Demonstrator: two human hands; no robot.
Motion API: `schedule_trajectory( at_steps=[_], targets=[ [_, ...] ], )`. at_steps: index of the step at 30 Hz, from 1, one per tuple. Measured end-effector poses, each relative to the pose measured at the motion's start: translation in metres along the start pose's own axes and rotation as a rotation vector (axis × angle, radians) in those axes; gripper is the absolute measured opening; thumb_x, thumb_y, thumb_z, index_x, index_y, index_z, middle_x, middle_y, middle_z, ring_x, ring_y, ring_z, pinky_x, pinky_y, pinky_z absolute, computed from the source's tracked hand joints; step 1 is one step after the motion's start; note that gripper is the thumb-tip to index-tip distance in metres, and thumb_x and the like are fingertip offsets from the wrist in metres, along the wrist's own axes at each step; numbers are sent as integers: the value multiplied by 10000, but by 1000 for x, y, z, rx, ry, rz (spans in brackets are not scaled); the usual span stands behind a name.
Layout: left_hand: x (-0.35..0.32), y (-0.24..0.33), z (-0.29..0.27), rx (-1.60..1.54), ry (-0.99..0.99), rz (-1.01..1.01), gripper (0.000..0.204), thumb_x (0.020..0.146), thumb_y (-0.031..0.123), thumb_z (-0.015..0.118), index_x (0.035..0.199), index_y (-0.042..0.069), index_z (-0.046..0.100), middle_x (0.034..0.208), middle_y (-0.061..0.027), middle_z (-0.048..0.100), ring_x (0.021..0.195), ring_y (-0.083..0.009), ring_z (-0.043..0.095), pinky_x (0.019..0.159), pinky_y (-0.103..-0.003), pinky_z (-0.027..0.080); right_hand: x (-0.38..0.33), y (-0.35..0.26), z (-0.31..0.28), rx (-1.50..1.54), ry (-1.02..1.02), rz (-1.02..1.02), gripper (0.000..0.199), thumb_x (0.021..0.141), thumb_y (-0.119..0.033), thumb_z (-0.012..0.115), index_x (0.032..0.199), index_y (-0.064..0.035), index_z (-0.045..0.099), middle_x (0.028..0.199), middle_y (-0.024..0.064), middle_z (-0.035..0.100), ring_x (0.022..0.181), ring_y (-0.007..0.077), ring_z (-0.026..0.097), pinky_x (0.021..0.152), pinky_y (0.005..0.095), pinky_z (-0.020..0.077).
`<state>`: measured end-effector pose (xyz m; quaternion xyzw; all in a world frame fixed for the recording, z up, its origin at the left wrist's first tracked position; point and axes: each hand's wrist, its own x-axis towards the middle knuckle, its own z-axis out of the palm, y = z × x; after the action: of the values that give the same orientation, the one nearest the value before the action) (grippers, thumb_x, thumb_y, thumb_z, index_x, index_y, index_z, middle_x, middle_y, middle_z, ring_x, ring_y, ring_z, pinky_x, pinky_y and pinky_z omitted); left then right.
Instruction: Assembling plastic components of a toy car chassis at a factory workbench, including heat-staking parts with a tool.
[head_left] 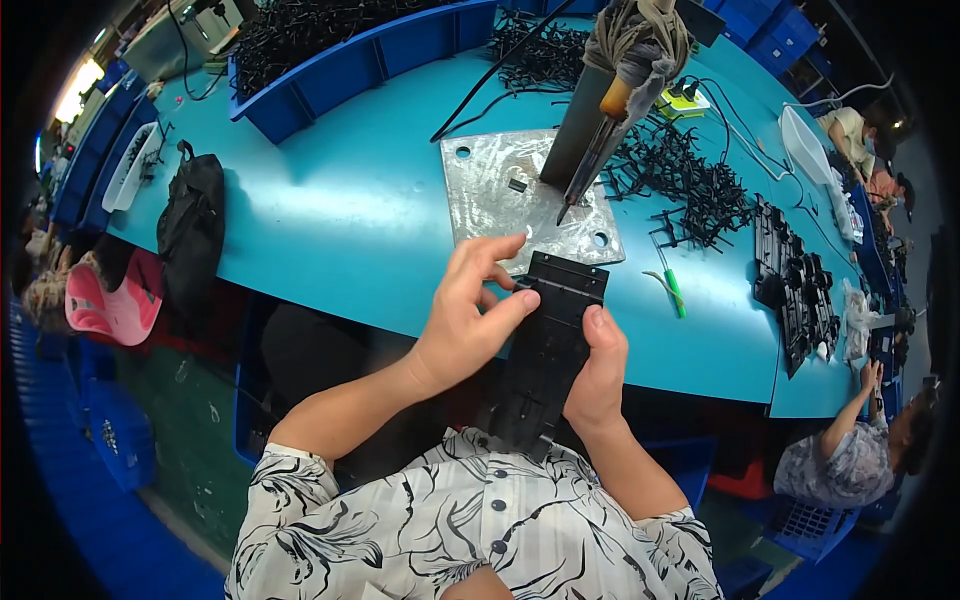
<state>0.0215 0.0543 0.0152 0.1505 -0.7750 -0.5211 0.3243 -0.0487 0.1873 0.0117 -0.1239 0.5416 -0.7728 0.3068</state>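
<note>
A long black plastic part [548,345] is upright before my chest, its top end over the table edge. My right hand [598,365] grips its right side, thumb on the front face; the other fingers are hidden behind. My left hand [478,305] is at the part's upper left, thumb touching the edge, with the index finger stretched out and apart from the thumb. Just beyond lies a scuffed metal plate [490,190] with holes. A soldering iron [597,150], its upper end wrapped in cord, points tip-down over this plate beside a metal post [575,125].
Loose black branched pieces [680,180] are heaped right of the plate, near a green-handled tool [673,290]. Black plastic assemblies [795,285] line the right edge. A blue bin [370,70] stands behind; a black bag [192,215] lies left. Another person [845,465] sits at right.
</note>
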Motion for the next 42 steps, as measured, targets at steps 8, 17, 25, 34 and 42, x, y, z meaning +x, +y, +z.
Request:
schedule_trajectory(
  at_steps=[8,17,25,34,42],
  targets=[
    [9,-20,-8,-869,-357,-722,249,901,151,587,1108,14,569,941,-31,638,782,-104,609,643,-250,494,11,-13,-13,-91,-136,102,412,983,-316,364,1079,34,560,949,123,641,753,165,626,672,280,511],
    [11,-28,-2,-937,-295,-734,231,879,153,610,1087,63,567,962,-15,631,785,-97,610,617,-255,492,18,-10,-17,206,63,74,226,923,-135,577,1079,27,556,958,75,642,835,113,609,756,244,493],
    [17,-28,-2,-945,-312,-748,250,873,165,611,1099,62,577,954,-12,632,771,-88,598,604,-243,477,26,-6,-20,206,57,109,225,915,-142,541,1072,19,547,995,103,644,880,160,631,801,295,515],
    [23,-30,-2,-998,-251,-798,249,861,151,647,1077,41,593,919,-20,645,741,-95,605,581,-237,472,31,-2,-17,68,91,-30,281,912,-119,538,1163,-1,496,948,71,634,873,125,616,796,254,507],
    [24,-32,-3,-937,-254,-767,275,843,149,676,1070,8,610,922,-35,650,774,-89,600,618,-235,467,29,-2,-18,2,46,-83,480,922,-99,513,1366,-1,361,912,20,625,848,69,596,767,216,490]
  ],
)
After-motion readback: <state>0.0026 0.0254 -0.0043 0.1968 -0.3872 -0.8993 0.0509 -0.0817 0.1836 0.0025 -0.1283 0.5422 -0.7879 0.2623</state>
